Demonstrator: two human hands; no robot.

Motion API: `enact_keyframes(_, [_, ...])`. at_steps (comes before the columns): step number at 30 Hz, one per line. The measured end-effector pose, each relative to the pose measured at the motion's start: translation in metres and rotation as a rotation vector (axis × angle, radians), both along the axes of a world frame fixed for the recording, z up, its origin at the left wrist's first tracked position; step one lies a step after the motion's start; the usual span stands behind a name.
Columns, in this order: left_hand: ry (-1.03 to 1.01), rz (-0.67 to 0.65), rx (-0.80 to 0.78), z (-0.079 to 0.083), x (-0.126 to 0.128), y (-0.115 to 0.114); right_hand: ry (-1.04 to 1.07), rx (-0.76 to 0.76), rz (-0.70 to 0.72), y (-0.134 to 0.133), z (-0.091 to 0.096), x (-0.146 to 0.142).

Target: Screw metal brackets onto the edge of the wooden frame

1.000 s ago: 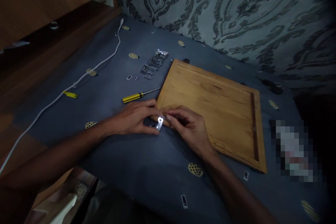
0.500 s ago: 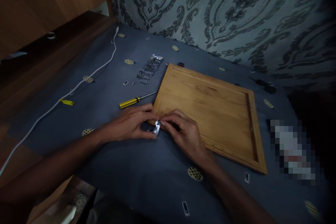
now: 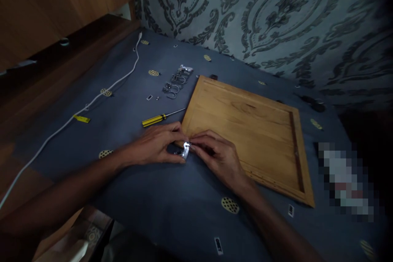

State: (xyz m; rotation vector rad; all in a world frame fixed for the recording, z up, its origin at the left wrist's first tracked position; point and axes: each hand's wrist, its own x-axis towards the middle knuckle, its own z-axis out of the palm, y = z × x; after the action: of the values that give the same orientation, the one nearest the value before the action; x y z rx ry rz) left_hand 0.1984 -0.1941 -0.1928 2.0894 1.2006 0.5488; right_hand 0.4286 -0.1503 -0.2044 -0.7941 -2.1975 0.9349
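Wall: We see a wall [image 3: 276, 16] with big curly shapes on it, right behind the desk.
Desk: The desk [image 3: 172, 213] has a blue cloth with small yellow spots over it. Everything lies on this cloth.
Board: A flat wooden board [image 3: 245, 127] with a raised rim lies on the cloth. It is turned so that one corner points at our hands.
Cable: A white cable [image 3: 136, 58] runs along the left side, well apart from the board, so it is not in the way.
Left hand: Our left hand [image 3: 156, 143] rests on the cloth just beside the board's near corner. Its fingertips pinch the small metal piece.
Right hand: Our right hand [image 3: 219, 157] lies partly on the board's edge. Its fingertips pinch the same piece from the other side. The two hands are close together, almost touching.
Screwdriver: A screwdriver [image 3: 153, 120] with a yellow handle lies just past the left hand, near enough to grab fast.
Metal pile: A little pile of metal hooks [image 3: 175, 85] sits near the board's far left corner.
Small metal piece: The small metal piece [image 3: 185, 150] shines between our fingertips at the board's near corner. We think it takes both hands because it is so tiny.
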Motion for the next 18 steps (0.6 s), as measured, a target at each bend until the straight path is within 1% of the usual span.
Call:
enact_keyframes(6, [0.017,-0.002,-0.003,0.0006,-0.0005,0.0007,-0.022,0.021,-0.008,-0.0013,-0.0026,-0.0034])
enact_keyframes(13, [0.018,-0.001,-0.007,0.0001,-0.0008,0.0008,-0.055,0.082,0.027,0.0016,0.0001,-0.0025])
enact_keyframes(18, [0.027,-0.009,-0.018,0.0016,-0.0003,0.0009,-0.083,0.108,0.019,0.0003,0.0001,-0.0017])
